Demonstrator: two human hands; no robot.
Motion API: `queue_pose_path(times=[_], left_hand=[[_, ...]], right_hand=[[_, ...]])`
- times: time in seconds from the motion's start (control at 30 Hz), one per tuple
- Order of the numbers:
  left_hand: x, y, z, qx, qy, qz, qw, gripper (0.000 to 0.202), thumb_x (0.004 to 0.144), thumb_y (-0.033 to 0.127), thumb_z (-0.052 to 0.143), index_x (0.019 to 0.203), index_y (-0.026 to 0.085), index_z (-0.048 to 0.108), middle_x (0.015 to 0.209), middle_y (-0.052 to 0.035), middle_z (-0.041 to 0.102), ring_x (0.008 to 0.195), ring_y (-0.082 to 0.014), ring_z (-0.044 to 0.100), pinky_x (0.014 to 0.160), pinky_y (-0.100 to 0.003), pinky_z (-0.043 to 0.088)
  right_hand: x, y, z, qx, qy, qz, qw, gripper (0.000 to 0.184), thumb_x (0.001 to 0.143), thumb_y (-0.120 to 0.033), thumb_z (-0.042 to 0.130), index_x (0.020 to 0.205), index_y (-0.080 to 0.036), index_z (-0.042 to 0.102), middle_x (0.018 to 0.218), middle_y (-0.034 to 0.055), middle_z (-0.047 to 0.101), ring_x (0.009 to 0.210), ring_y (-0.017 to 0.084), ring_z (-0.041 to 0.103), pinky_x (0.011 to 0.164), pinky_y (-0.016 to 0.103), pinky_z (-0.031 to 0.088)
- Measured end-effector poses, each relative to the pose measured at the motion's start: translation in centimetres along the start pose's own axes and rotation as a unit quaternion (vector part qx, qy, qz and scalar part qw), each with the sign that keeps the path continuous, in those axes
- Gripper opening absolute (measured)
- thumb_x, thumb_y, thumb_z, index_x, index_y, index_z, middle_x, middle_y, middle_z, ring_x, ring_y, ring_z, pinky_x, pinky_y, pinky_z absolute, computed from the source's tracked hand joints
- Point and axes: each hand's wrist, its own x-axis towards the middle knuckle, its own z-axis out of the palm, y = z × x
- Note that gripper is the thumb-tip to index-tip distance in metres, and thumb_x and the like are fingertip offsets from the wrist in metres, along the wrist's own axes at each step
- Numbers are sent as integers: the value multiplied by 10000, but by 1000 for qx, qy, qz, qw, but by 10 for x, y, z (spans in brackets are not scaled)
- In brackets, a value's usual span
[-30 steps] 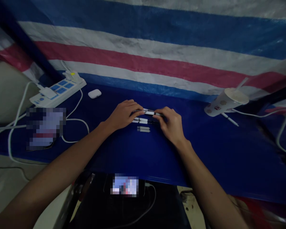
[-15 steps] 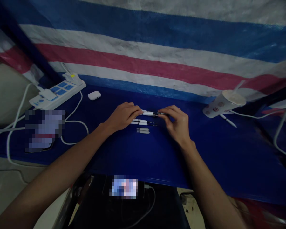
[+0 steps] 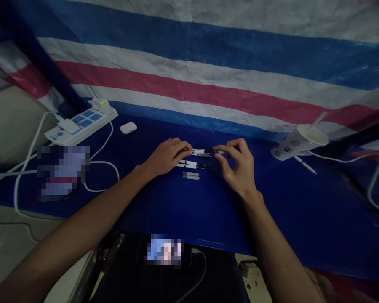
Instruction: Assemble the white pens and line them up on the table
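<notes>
On a dark blue table top (image 3: 177, 202), my left hand (image 3: 167, 156) is closed on the left end of a white and black pen (image 3: 201, 152). My right hand (image 3: 238, 166) pinches a small pen cap (image 3: 220, 152) just off the pen's right end, with its other fingers curled. A second pen (image 3: 191, 165) lies just in front of the held one. Two short white caps (image 3: 191, 175) lie side by side nearer to me.
A white power strip (image 3: 82, 122) with cables and a white earbud case (image 3: 128, 128) sit at the back left. A paper cup (image 3: 298, 141) lies tipped at the right beside a white pen (image 3: 305, 164). A striped tarp (image 3: 208, 63) hangs behind. A phone (image 3: 164, 250) lies on a dark bag below.
My right hand has drawn to the right and its fingers have lifted, pulling the cap off the pen's end. My left hand has stayed on the pen.
</notes>
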Motion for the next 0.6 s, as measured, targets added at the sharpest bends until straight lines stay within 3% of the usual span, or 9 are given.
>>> queue_pose_path(times=[0.33,0.6], left_hand=[[0,-4,2,3,10,3,1000,216,1031,349,465,1047,215,633,970,-17,693,892,-169,579,868,-348,446],[1,-12,3,5,7,-9,1000,216,1027,354,469,1045,222,640,974,-20,699,892,-170,584,849,-346,441]], right_hand=[[1,1,-7,-47,38,-24,998,163,894,-283,626,1024,-235,711,924,66,507,836,205,548,707,384,505],[4,14,-15,-36,86,42,995,148,897,-347,632,950,-241,719,888,40,520,732,158,510,665,352,475]])
